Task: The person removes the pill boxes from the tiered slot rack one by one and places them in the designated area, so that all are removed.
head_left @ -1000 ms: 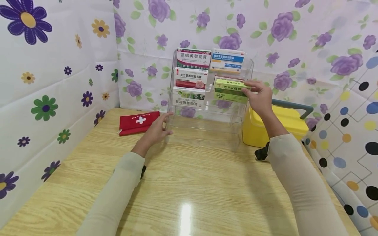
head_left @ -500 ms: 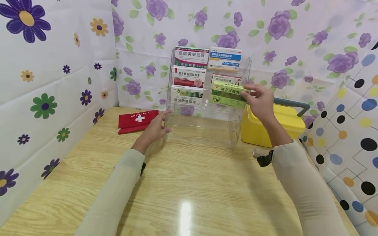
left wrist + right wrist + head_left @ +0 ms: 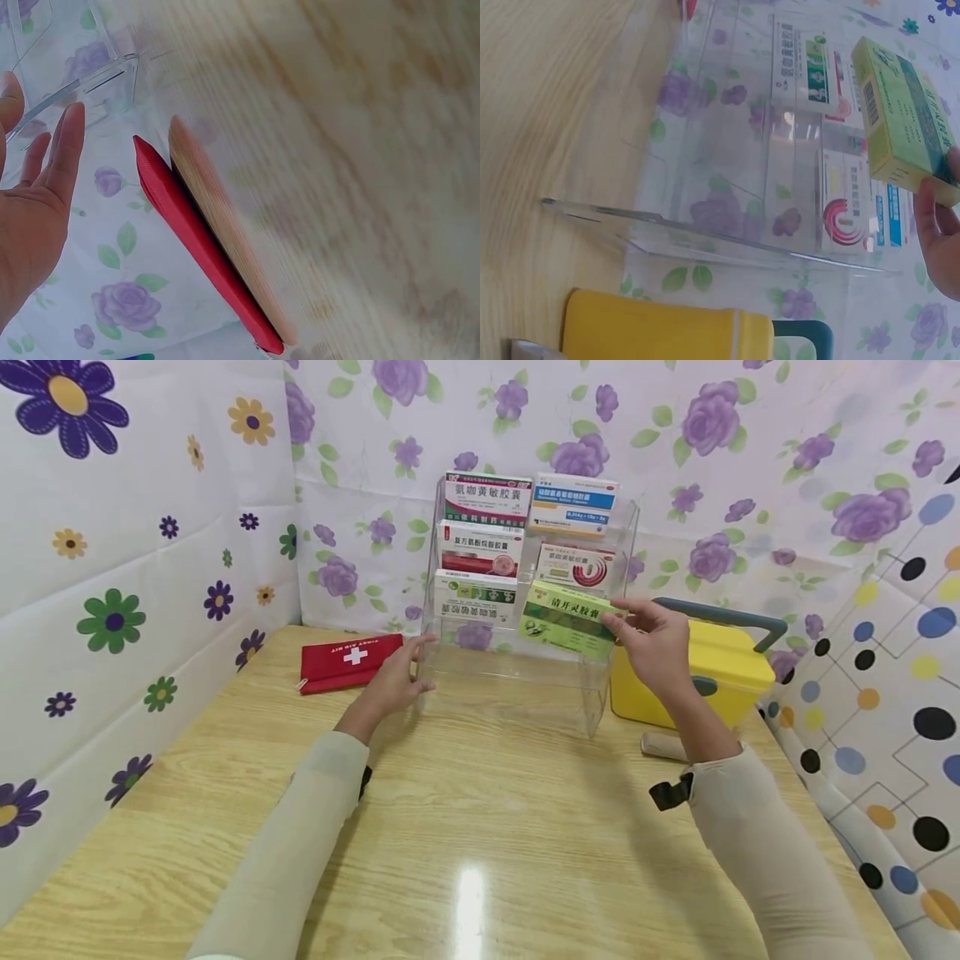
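Six medicine boxes show between the two hands, all lettered in Chinese. The green box (image 3: 568,620) reads 清开灵胶囊; the right hand (image 3: 658,643) pinches its right end between thumb and fingers, holding it tilted in front of the rack (image 3: 510,664). Farther off than that hand, the white-and-blue box (image 3: 574,503) reads 硫酸氨基葡萄糖胶囊, and the white box with red rings (image 3: 576,565) below it reads 氨咖黄敏胶囊. Toward the left hand (image 3: 392,680), the pink-and-white box (image 3: 487,498) carries 氨咖黄敏胶囊 again, the red-and-white box (image 3: 480,550) reads 复方氨酚烷胺胶囊, and the white-and-green box (image 3: 476,598) stands with its lettering upside down.

The left hand is well apart from the right, fingers extended at the rack's near left side; contact is hard to tell. Just beyond and left of it lies the red pouch (image 3: 351,662), marked FIRST AID KIT and a white cross, upside down in the head view.

Only the right wrist view shows a barcode (image 3: 871,103) on the green box. The left wrist view shows the pouch edge-on, slim and tapered.

The tiered rack is clear plastic with thin side panels. Behind the right hand sits the smooth yellow case (image 3: 720,668) with a dark handle (image 3: 723,614); the wood-grained worktop (image 3: 540,827) is glossy.
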The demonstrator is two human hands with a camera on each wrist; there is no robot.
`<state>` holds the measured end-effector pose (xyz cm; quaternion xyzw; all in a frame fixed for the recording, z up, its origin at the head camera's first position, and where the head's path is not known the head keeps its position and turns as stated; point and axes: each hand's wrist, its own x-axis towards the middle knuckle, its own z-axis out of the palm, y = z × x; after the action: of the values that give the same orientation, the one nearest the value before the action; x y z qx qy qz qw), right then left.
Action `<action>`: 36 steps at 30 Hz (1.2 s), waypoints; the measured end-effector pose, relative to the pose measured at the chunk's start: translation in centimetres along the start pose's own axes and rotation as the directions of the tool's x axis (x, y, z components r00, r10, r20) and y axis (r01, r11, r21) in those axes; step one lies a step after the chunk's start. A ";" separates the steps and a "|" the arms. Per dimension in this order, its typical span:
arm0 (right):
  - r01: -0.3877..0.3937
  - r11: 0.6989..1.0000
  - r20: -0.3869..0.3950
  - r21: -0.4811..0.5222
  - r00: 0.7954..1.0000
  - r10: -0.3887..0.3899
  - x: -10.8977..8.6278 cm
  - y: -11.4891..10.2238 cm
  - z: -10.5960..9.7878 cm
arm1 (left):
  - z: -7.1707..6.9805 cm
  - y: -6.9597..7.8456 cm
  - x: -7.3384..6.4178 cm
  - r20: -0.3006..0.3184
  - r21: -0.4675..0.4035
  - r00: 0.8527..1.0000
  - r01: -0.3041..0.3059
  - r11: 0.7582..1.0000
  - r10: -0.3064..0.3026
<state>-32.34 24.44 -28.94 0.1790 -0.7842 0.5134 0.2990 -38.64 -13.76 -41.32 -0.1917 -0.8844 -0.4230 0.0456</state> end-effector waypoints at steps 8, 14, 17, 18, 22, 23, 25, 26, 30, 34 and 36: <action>-0.071 0.997 0.080 0.006 0.994 0.070 -1.9 -0.5 1.0 | 0.0 0.1 0.1 -0.004 0.011 1.000 -0.008 1.000 0.008; -0.096 0.995 0.111 -0.020 0.989 0.098 -3.4 -2.5 1.8 | -0.1 0.1 0.0 -0.008 0.002 1.000 -0.011 1.000 0.011; -0.101 0.994 0.128 -0.037 0.986 0.105 -3.9 -2.4 2.4 | -0.1 0.1 0.0 -0.013 0.003 1.000 -0.016 1.000 0.016; -0.101 0.994 0.131 -0.035 0.986 0.105 -4.1 -1.9 2.6 | -0.2 0.1 0.0 -0.013 0.005 1.000 -0.019 1.000 0.019; -0.082 0.997 0.149 -0.012 0.985 0.083 -4.5 0.5 3.8 | -0.1 0.0 -0.1 -0.007 0.012 1.000 -0.012 1.000 0.012; -0.075 0.997 0.156 -0.005 0.985 0.075 -4.6 1.1 4.1 | -0.2 0.0 -0.1 -0.007 0.015 1.000 -0.011 1.000 0.011; -0.062 0.998 0.177 0.002 0.982 0.061 -4.9 1.8 4.6 | -0.2 0.0 -0.1 -0.010 0.022 1.000 -0.007 1.000 0.007; -0.057 0.998 0.187 0.003 0.981 0.055 -5.1 2.1 4.9 | -0.2 0.0 -0.1 -0.012 0.025 1.000 -0.005 1.000 0.005; -0.048 0.999 0.220 -0.024 0.974 0.052 -5.8 2.8 5.9 | -0.2 -0.1 0.0 -0.016 0.028 1.000 -0.007 1.000 0.007; -0.053 0.998 0.242 -0.043 0.968 0.062 -6.5 3.5 7.1 | -0.2 -0.1 0.1 -0.007 0.023 1.000 -0.001 1.000 0.001; -0.065 0.997 0.259 -0.046 0.963 0.075 -6.7 3.8 7.7 | -0.3 -0.1 0.2 -0.007 0.025 1.000 -0.003 1.000 0.003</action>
<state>-31.67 18.78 -38.27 0.2115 -0.8319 0.4811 0.1782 -38.87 -13.98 -41.22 -0.1908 -0.8891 -0.4127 0.0516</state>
